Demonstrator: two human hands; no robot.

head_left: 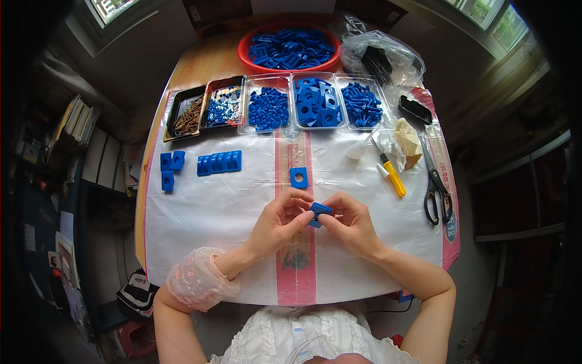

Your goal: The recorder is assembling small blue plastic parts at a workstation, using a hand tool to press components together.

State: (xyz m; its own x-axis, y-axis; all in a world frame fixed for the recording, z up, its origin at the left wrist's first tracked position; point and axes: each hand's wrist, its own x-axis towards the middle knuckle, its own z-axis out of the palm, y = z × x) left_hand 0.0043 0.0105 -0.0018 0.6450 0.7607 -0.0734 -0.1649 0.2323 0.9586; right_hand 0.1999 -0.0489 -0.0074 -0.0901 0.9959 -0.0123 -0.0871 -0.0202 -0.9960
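Blue part (321,208), pinched over the table (203,53): left grip (282,218) and right grip (351,225) both narrow, holding it from opposite sides! Looks light and stiff, probably a touch slick, hardly fragile; its outer edges should offer the surest hold.

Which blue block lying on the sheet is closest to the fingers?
The lone square block just beyond the fingers; the other blocks lie in groups farther left.

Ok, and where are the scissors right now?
In the head view, the black-handled scissors lie toward the table cover's right edge, just right of the yellow-handled tool and well to the right of the right hand.
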